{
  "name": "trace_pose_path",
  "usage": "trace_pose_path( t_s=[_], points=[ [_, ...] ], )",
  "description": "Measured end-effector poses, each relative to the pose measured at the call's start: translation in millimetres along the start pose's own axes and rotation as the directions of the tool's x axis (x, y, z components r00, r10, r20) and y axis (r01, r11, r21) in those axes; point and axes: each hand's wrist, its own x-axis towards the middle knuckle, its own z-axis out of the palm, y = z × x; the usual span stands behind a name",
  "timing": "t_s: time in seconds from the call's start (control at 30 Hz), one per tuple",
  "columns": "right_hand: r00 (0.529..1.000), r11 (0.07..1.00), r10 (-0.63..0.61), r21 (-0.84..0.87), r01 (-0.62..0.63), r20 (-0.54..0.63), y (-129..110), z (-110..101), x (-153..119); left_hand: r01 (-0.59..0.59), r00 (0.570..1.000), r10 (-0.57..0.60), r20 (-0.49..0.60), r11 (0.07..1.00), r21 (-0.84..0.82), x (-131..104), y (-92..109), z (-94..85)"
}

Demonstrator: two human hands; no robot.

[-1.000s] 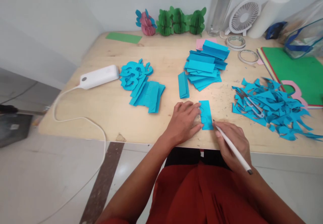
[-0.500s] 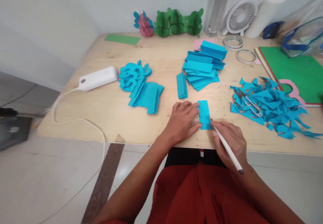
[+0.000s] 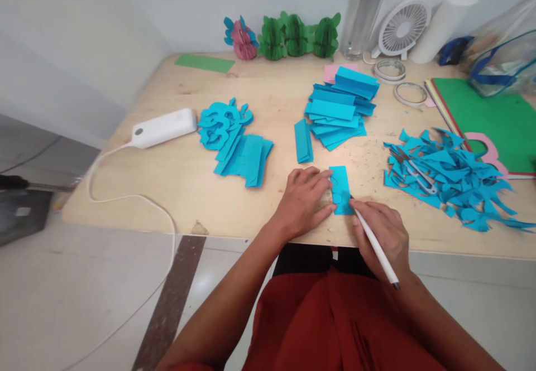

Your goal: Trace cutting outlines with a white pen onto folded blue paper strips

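Before me on the table lies a small blue paper piece [image 3: 341,184] with curved outlines drawn along its left side. My left hand [image 3: 304,201] rests flat, fingers spread, its fingertips and thumb at the paper's left edge. A white pen [image 3: 379,251] is gripped in my right hand [image 3: 383,231], its tip at the paper's right edge. Just beyond my left hand lies a narrow folded blue strip [image 3: 304,141], and behind it a stack of folded blue papers [image 3: 335,111]. To the left are blue sheets [image 3: 247,159] with drawn lines and curved blue cutouts [image 3: 220,123].
Blue scraps [image 3: 464,181] with scissors [image 3: 419,173] on them lie at the right. A white device [image 3: 165,127] trails a cable at the left. Along the back stand green paper figures [image 3: 295,36], a bottle [image 3: 363,19] and a fan [image 3: 404,28]; tape rolls [image 3: 389,71] lie nearby.
The view has shifted very slightly. The pen's rear end has moved a little to the left, while its tip stays at the paper's right edge. My left hand stays put.
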Motion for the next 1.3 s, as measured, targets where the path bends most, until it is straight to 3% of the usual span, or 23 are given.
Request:
trace_pose_path(
  t_s=[1.3],
  points=[
    [0.996, 0.995, -0.071, -0.07, 0.075, 0.058, -0.3, 0.4, -0.6, 0.003, 1.0, -0.003, 0.013, 1.0, -0.006, 0.2, 1.2, -2.3]
  ],
)
